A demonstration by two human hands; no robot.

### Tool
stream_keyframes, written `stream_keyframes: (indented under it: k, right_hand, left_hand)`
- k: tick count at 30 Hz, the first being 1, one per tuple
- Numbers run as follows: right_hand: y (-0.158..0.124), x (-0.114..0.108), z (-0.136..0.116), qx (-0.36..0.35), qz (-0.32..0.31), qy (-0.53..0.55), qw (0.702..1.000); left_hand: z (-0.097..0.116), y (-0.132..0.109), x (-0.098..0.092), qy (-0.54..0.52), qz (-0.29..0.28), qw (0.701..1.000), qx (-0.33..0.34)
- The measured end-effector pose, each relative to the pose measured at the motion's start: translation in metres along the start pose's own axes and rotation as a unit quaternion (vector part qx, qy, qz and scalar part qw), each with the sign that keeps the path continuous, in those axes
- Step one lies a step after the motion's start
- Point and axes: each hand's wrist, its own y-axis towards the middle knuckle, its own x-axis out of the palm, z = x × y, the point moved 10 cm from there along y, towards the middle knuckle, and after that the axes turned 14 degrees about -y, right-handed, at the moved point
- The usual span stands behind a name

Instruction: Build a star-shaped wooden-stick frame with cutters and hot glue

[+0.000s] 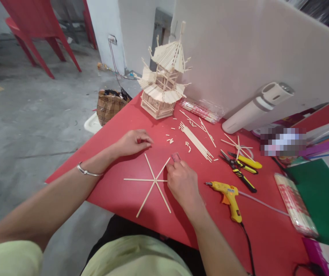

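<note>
A star of thin wooden sticks (152,180) lies flat on the red table (118,191). My right hand (183,182) is closed at the star's right arm, and a small pink object (176,156) shows at its fingertips. My left hand (134,142) rests curled on the table just behind the star, with a metal bangle (86,171) on its wrist; what its fingers pinch, if anything, is hidden. A tall pagoda model of sticks (164,80) stands at the table's far edge.
A yellow glue gun (229,195) lies right of my right hand, its cord trailing off the near edge. Yellow-handled cutters (240,168), a second stick star (237,145), loose sticks (195,142), wrapped stick packs (295,205), a white tube (256,107), a green board (322,195), a checked bag (109,105).
</note>
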Motion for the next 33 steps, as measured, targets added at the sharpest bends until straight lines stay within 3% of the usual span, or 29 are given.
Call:
stream_keyframes:
  k: [2,4,10,16,22,33]
  right_hand:
    - [0.0,-0.001,-0.001,-0.002,0.004,-0.001,1.0]
    - [0.0,-0.002,-0.002,-0.004,0.01,-0.003,1.0]
    - [0.001,0.001,-0.002,-0.001,0.005,-0.005,1.0]
    - [0.001,-0.001,-0.002,-0.006,0.02,-0.003,1.0]
    - [0.002,-0.002,0.0,-0.001,0.025,0.004,1.0]
    - [0.0,0.0,0.001,0.004,0.04,0.001,0.999]
  left_hand:
    - [0.012,0.0,0.0,0.008,0.012,0.999,0.032]
    - [0.025,0.002,0.007,0.014,-0.011,0.998,0.061]
    - [0.057,0.013,0.053,0.037,-0.152,0.976,0.151]
    - [0.06,0.031,0.083,0.092,-0.198,0.961,0.169]
    - [0.062,0.031,0.109,0.107,-0.244,0.948,0.175]
    - [0.051,0.029,0.114,0.127,-0.262,0.947,0.137]
